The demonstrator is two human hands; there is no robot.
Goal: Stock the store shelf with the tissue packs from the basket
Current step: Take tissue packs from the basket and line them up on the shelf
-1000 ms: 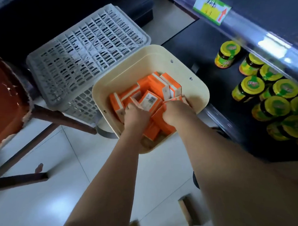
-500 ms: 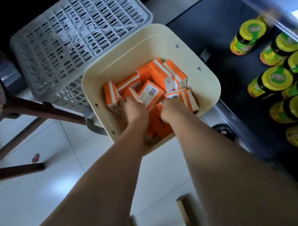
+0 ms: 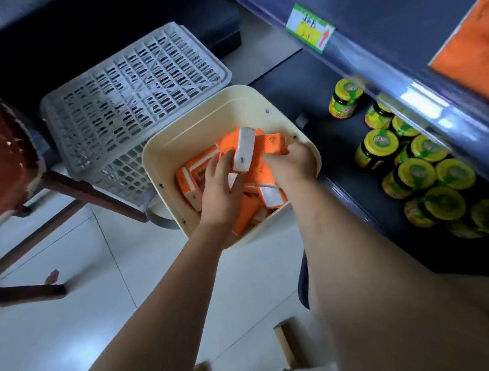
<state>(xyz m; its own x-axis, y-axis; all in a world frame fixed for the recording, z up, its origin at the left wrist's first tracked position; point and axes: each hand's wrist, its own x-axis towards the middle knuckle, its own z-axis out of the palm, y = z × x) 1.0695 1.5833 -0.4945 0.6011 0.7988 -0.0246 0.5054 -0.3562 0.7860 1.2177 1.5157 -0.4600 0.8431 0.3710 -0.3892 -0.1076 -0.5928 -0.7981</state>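
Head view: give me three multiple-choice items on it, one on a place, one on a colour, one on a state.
1. The jars stand: A in the grey crate; B on the dark shelf right of the basket; C on the floor.
2. The tissue packs are: A orange and white; B blue; C green.
3. The right hand: A hangs idle; B lies flat on the shelf; C grips tissue packs in the basket.
Key: B, their yellow lids show on the shelf; A, orange wrappers with white ends; C, its fingers curl round packs.
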